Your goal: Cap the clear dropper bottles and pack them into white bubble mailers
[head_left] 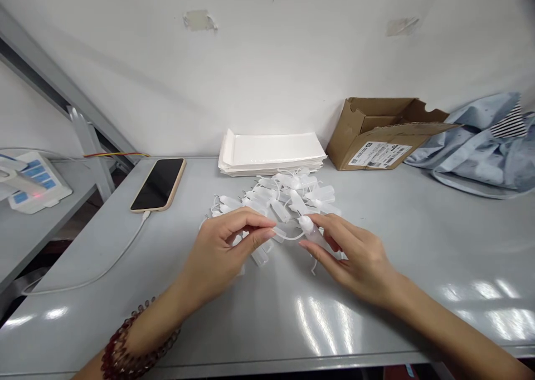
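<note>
Pile of small bottles (280,210): on the counter (234,324), centre of the frame, loose and overlapping, around and beyond the fingertips. White stack (273,148): flat pieces, directly behind the pile. Cardboard box (371,146): right of the stack, top open, printed label (380,155) on the side facing the camera. Cloth item (480,160): light blue, bunched at the right edge. Phone (159,185): left of the pile, screen dark, charging cable (121,257) connected at its near end and curving to the left.

Left hand (221,254): enters from the lower left, back of the hand up; beaded bracelet (134,341) at the wrist. Thumb and index finger closed in a pinch on the end of a thin white strip (290,237). Right hand (361,257): enters from the lower right. Thumb and index finger parted by the width of the held bottle (311,232), gripping it near its white top. The strip curves between this top and the left fingertips. Held bottle position: right of centre, at the near right side of the pile, tilted.

Counter surface: grey, glossy, with light reflections in both lower corners and at lower centre. White wall (267,62): behind, two torn patches. Handheld device (25,182): far left, on a separate grey surface beyond a metal frame.
</note>
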Demonstrator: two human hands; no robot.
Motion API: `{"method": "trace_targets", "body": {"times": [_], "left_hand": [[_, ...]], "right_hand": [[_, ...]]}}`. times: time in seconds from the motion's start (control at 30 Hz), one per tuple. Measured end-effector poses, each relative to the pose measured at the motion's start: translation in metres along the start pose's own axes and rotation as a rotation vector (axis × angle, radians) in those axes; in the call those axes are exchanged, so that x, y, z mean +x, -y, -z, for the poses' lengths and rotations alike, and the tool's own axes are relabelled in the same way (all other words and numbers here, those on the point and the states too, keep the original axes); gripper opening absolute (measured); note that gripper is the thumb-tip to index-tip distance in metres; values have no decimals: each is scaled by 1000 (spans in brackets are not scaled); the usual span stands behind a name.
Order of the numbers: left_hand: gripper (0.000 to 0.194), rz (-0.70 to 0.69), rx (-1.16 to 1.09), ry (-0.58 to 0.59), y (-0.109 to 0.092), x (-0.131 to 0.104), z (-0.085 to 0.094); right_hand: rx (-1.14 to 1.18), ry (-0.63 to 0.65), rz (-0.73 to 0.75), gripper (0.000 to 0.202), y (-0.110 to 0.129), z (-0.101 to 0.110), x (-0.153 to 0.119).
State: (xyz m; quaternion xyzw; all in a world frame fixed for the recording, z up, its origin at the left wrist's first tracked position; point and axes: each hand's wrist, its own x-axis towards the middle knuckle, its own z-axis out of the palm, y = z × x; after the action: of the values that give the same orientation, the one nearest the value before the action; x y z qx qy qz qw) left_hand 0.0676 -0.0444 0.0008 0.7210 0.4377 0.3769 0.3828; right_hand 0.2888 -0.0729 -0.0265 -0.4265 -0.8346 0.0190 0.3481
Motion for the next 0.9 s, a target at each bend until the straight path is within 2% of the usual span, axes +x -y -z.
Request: {"method": "trace_targets", "body": {"times": [0.27,0.4,0.6,0.9], "left_hand": [[12,-31,-73,44,-3,0,2],[12,-48,-86,64,-2,-1,2],[7,14,-172,67,1,0,1],[11,12,-188,73,1,-2,2]], "right_hand": [[-5,47,120,27,3,-5,-2],[14,79,118,26,6,-3,0],[30,107,104,25,7,-1,1],[17,110,119,25,7,-2,1]]}}
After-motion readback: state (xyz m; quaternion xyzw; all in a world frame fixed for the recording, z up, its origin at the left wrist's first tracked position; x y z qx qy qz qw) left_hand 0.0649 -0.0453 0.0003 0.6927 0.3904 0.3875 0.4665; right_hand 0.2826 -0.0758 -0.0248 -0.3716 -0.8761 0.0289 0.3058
